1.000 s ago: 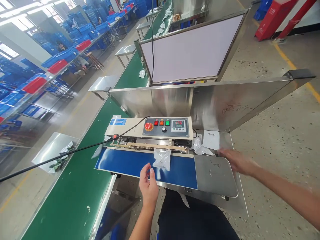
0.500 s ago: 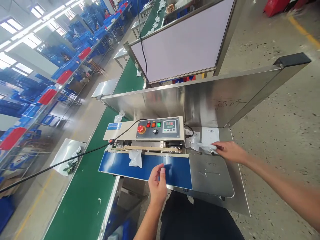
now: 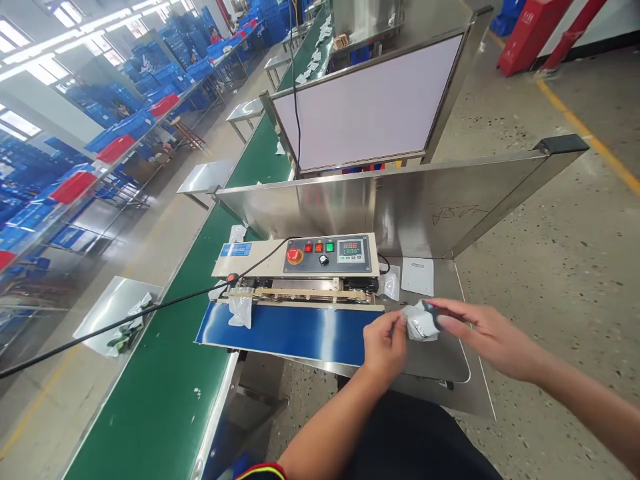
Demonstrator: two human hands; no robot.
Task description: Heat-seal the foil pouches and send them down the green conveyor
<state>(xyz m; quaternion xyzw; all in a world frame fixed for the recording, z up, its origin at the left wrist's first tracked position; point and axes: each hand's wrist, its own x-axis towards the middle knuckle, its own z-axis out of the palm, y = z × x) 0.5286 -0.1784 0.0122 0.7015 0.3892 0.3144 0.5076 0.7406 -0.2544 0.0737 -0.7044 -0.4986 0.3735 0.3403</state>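
small plastic bag point(image 3: 423, 326) held over steel worktop point(image 3: 434, 363), right of blue belt point(image 3: 295, 330) | judged light, limp, slippery, best taken by its edges | pinched at opposite sides by left hand point(image 3: 384, 343) and right hand point(image 3: 483, 335) | another bag point(image 3: 241, 311) seen at belt's left end

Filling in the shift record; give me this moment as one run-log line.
left grip: pinching white bag | right grip: on dark item at bag | second bag: left end of blue belt
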